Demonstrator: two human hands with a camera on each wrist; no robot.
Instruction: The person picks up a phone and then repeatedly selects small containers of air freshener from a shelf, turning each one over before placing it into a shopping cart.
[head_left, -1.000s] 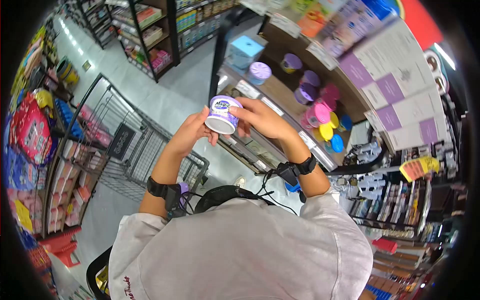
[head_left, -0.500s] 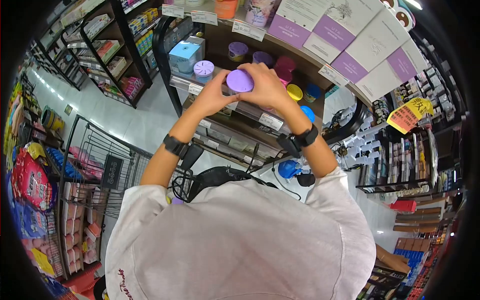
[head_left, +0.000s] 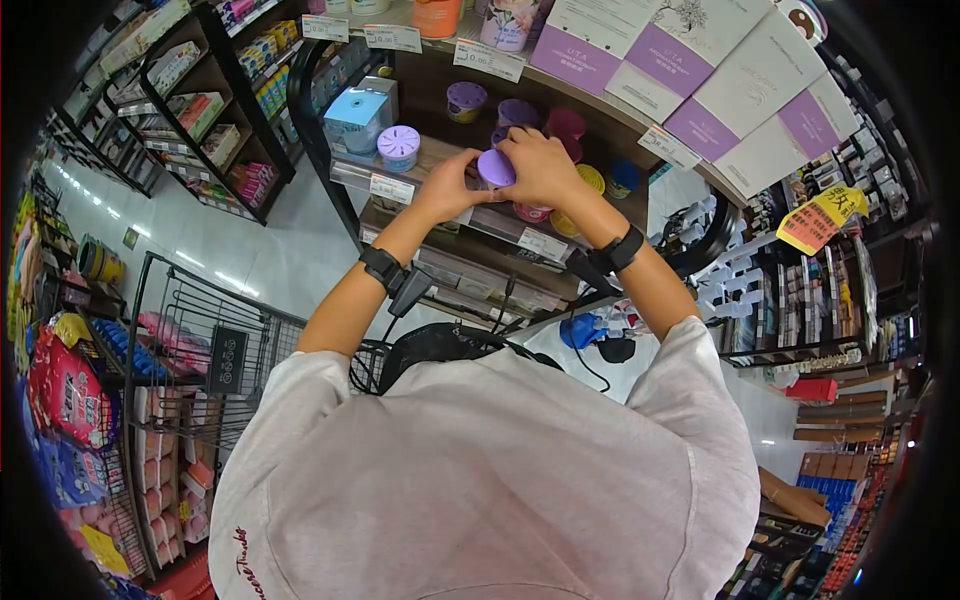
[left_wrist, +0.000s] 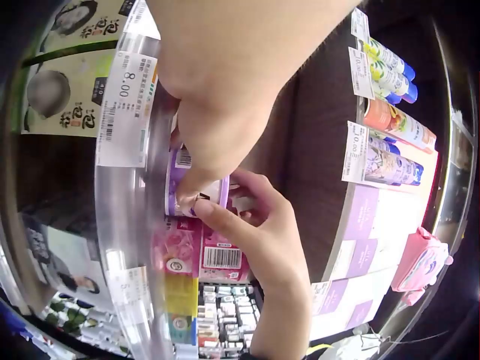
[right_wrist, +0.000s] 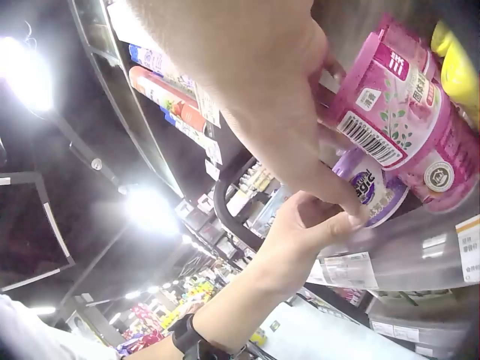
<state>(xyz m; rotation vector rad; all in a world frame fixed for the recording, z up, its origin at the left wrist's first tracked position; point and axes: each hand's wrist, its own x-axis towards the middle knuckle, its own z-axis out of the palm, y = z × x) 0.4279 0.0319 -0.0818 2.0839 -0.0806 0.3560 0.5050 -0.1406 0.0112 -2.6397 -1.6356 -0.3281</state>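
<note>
Both hands hold a round purple tub [head_left: 496, 168] with a flat purple lid, at the front of a brown shelf. My left hand [head_left: 447, 188] grips its left side and my right hand [head_left: 547, 170] its right side, with the thumbs at the front. The tub stands upright. In the right wrist view its printed label [right_wrist: 367, 184] shows between the hands, right beside pink tubs [right_wrist: 394, 101]. From the left wrist, the tub [left_wrist: 178, 159] appears behind a transparent shelf lip, partly hidden by fingers.
Other purple-lidded tubs [head_left: 466, 97] stand further back. A tub with a slotted lilac lid [head_left: 398, 146] and a blue box [head_left: 358, 118] sit to the left; yellow [head_left: 590, 181] and blue tubs [head_left: 622, 176] to the right. White-purple boxes [head_left: 690, 75] line the shelf above. A cart [head_left: 225, 345] stands left.
The hands have carried the tub from in front of the body forward to the shelf, turning it upright with its lid up. Over the last half second they have shifted slightly right.
</note>
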